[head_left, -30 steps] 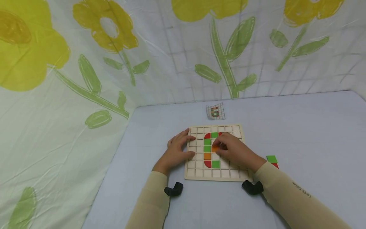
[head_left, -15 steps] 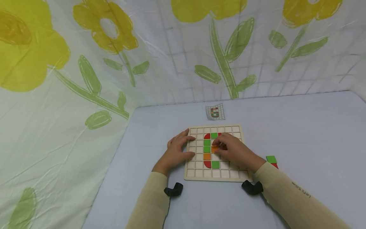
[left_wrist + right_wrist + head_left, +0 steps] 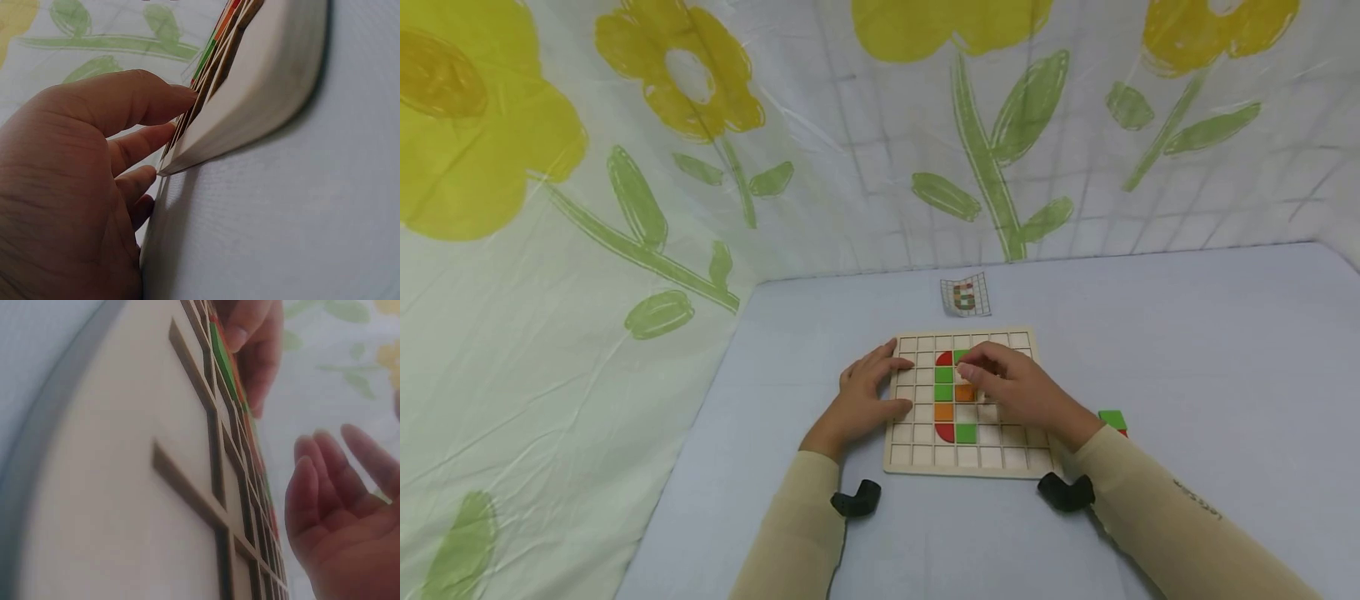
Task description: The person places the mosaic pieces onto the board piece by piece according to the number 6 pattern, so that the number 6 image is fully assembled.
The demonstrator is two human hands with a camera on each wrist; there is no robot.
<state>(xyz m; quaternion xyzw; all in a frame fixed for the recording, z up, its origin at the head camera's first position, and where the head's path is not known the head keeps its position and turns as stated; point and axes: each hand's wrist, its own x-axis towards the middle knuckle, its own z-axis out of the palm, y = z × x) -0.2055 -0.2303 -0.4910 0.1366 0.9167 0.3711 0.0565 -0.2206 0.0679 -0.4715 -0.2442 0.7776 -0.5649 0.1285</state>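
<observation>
A wooden grid board (image 3: 1004, 457) lies on the table, with red, green and orange tiles set in its cells. My left hand (image 3: 863, 400) rests at the board's left edge, fingers spread; in the left wrist view its thumb (image 3: 150, 100) touches the rim. Over the right half of the board hovers my right hand (image 3: 1026, 387), its fingertips just above an orange tile (image 3: 964, 393) in a cell. In the right wrist view the right hand's fingers (image 3: 334, 469) stand apart from the board, with nothing seen between them. This hand hides some cells and tiles.
Behind the board lies a small paper card (image 3: 966, 296) with a printed coloured grid pattern. A loose green tile (image 3: 1112, 419) sits right of the board beside the right sleeve, a red tile (image 3: 1122, 432) partly showing by it. A flowered cloth (image 3: 880, 167) hangs at the back.
My right hand has let go of the orange tile, risen a little and shifted right. The tile stays in its cell. My left hand has not moved.
</observation>
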